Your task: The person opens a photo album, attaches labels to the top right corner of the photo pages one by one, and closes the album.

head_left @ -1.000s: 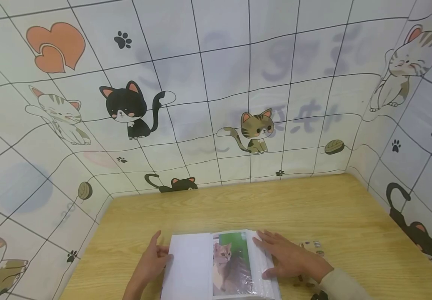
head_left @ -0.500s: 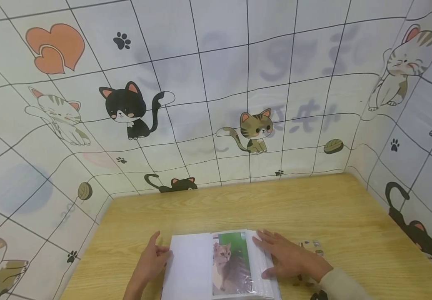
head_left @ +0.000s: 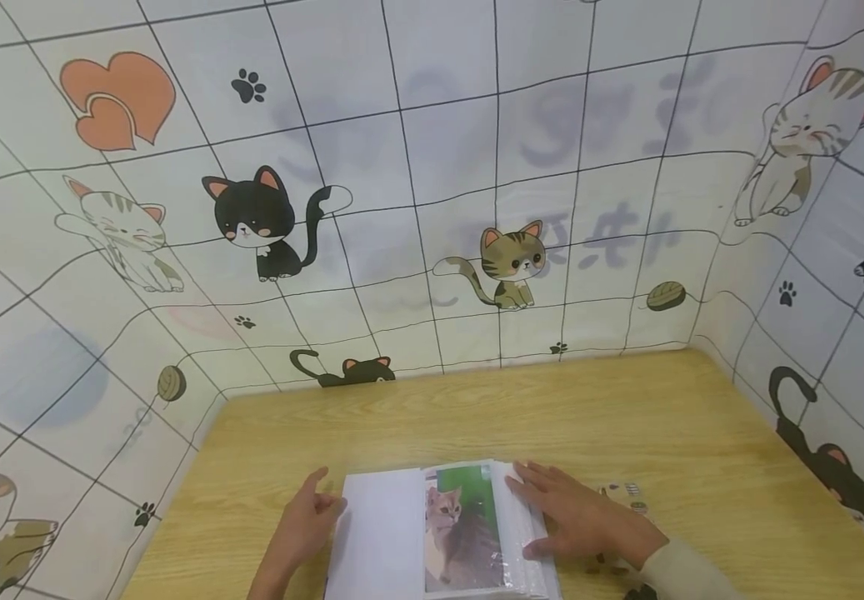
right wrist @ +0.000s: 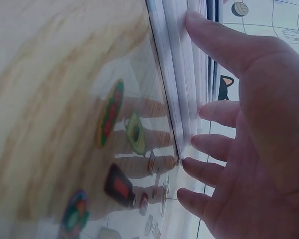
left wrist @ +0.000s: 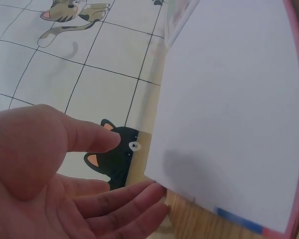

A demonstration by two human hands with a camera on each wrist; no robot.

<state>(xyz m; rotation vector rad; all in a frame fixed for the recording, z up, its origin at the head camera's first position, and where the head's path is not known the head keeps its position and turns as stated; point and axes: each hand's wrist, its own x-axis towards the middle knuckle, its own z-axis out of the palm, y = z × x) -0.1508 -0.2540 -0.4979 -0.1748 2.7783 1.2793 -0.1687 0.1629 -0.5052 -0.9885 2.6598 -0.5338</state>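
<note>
An open photo album lies near the table's front edge, its blank white inside cover [head_left: 379,533] on the left and a cat photo [head_left: 461,529] in a clear sleeve on the right. My left hand [head_left: 307,521] is at the cover's left edge; in the left wrist view its fingers [left wrist: 119,206] are loosely extended, with fingertips right at the cover's corner. My right hand [head_left: 570,508] rests along the right side of the page stack [right wrist: 177,59], thumb and fingers spread and nearly straight. Beneath the right forearm lies a clear sheet of small food stickers [right wrist: 134,132], partly hidden.
The wooden table [head_left: 461,417] reaches back to a white, grid-lined backdrop [head_left: 372,150] printed with cartoon cats, which encloses it at the back and both sides. A dark object [head_left: 640,592] shows at the bottom edge beside the right sleeve [head_left: 690,571].
The head view has shifted very slightly. Both hands and the album stay practically where they were, with the same photo showing.
</note>
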